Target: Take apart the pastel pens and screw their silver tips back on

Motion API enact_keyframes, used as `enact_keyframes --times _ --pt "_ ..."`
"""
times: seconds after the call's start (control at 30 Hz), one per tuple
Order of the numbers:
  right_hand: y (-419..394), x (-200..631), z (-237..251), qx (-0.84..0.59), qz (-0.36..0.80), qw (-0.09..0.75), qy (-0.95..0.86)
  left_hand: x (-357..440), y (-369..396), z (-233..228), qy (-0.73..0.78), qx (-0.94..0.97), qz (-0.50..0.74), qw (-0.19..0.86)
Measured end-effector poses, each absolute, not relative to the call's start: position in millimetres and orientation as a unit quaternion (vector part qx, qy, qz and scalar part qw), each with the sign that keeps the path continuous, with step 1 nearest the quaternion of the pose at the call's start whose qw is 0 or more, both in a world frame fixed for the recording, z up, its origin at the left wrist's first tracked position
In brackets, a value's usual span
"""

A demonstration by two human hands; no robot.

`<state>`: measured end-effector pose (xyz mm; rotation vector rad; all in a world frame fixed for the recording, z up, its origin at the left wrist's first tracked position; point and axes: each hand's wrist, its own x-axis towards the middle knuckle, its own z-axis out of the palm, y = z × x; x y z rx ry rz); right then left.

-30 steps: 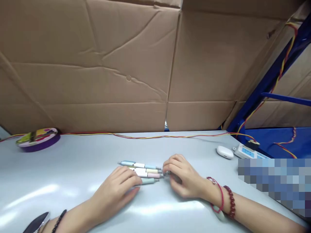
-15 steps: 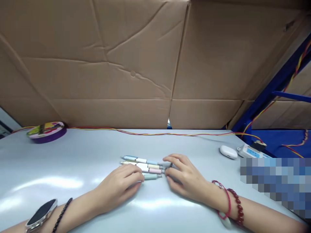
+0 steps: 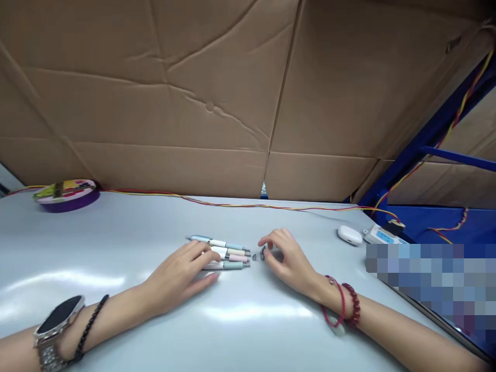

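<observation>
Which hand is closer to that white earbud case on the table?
Right. The right hand lies on the table to the left of the earbud case, apart from it. The left hand is farther left, resting on the pens.

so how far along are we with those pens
Done: four pens lie side by side in a row on the table, tips pointing right. In hand: the left hand rests flat on their near ends, while the right hand pinches a small dark part just off the tips. Left: that part and a tiny piece beside it are loose, not on any pen.
</observation>
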<state>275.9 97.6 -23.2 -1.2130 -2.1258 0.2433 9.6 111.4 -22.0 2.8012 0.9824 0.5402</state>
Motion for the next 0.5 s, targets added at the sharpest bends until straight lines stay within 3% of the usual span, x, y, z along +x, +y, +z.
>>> enact_keyframes --times 0.23,0.5 --pt "94.4 271.9 -25.9 -0.497 0.047 0.258 -0.827 14.8 106.4 -26.2 0.312 0.937 0.133 -0.086" --pt "94.8 272.5 -31.2 -0.49 0.034 0.238 -0.838 6.2 108.6 -26.7 0.291 0.946 0.124 0.071"
